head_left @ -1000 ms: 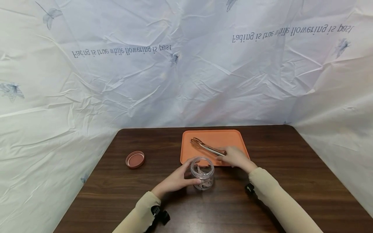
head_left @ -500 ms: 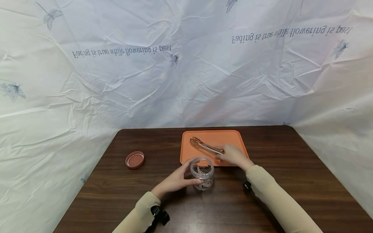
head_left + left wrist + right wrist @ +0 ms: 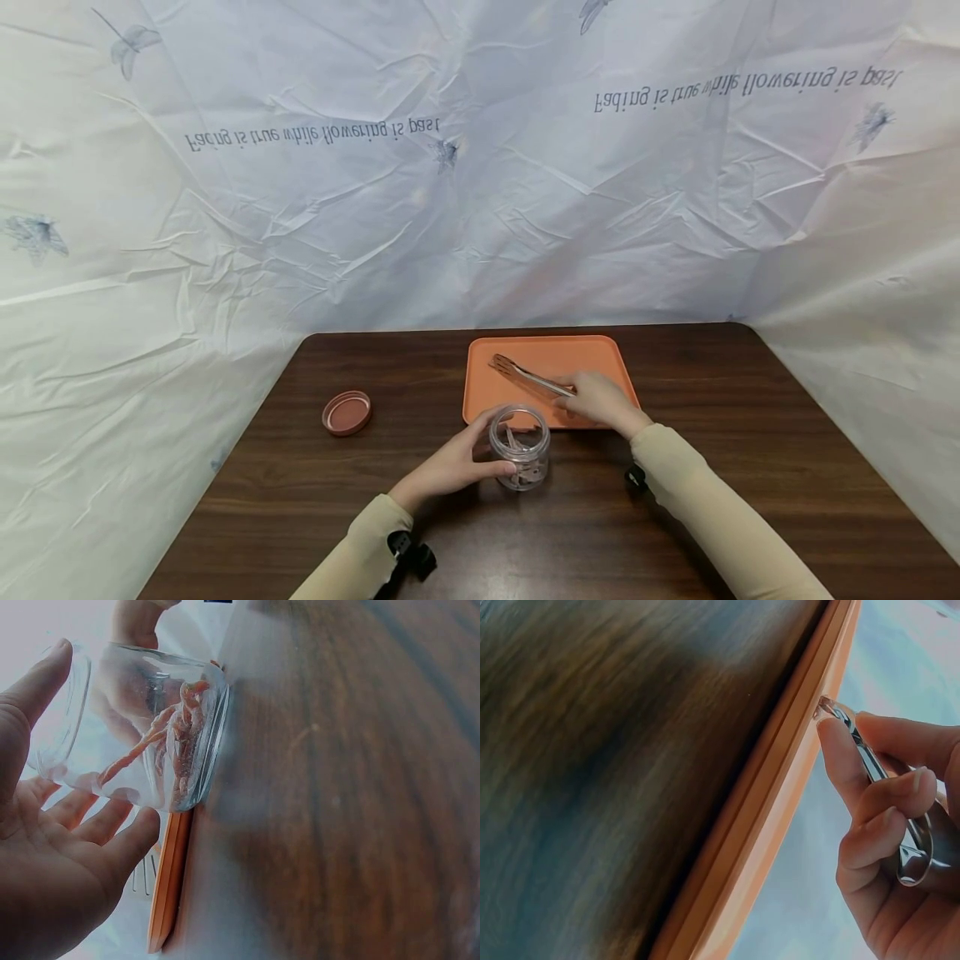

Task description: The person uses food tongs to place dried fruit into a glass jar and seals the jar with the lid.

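My left hand (image 3: 450, 467) holds a clear, lidless jar (image 3: 534, 475) standing on the table, fingers round its far side and thumb along the near side. Twisted reddish-brown strips (image 3: 135, 756) lie in its bottom, one leaning up the wall in the left wrist view. With my right hand (image 3: 600, 398) I grip metal tongs (image 3: 534, 379) over the orange tray (image 3: 592, 354). Their heads point to the tray's left side and lie close together. In the right wrist view, curled fingers wrap the handle of the tongs (image 3: 871, 763), and nothing shows between the arms.
A reddish-pink round lid (image 3: 348, 412) lies on the dark wooden table (image 3: 405, 367), left of the jar. The tray sits behind the jar, whose rim overlaps its front edge in the head view. White printed sheeting (image 3: 360, 217) hangs behind the table and along both sides.
The tongs' heads have drawn closer together. My right hand has shifted slightly left with them over the tray. The left hand and jar stay in place.
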Demonstrator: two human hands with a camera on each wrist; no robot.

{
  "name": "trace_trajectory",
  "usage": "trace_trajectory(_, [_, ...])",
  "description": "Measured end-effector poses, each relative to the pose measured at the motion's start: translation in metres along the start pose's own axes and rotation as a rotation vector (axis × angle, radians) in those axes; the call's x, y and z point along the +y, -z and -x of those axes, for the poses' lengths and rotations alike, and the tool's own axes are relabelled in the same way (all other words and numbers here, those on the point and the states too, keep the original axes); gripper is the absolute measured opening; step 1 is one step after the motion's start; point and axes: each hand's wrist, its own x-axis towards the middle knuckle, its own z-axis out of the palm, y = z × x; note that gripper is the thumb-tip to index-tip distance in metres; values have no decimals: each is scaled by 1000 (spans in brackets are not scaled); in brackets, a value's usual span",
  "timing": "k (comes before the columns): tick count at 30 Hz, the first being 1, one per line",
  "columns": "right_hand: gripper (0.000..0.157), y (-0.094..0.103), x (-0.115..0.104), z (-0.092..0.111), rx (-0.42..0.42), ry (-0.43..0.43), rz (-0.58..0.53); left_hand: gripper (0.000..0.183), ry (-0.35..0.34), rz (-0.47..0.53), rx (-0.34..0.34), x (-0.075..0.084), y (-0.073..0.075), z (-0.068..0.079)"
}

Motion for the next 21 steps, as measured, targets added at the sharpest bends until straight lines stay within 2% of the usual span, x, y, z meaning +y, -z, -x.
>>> trace_trajectory(7, [50,-1,3,1,-1,23,-25,82,-30,0,0,-2,-2,-1])
trace_trajectory(10, [50,3,6,4,-5,45,-56,81,-21,3,-1,-1,-2,-1])
trace_trajectory(16, [52,24,6,10,2,56,-158,81,15,17,-1,0,-2,-1])
trace_trajectory(21, [51,40,3,15,42,93,-142,82,22,17,0,-1,-2,0])
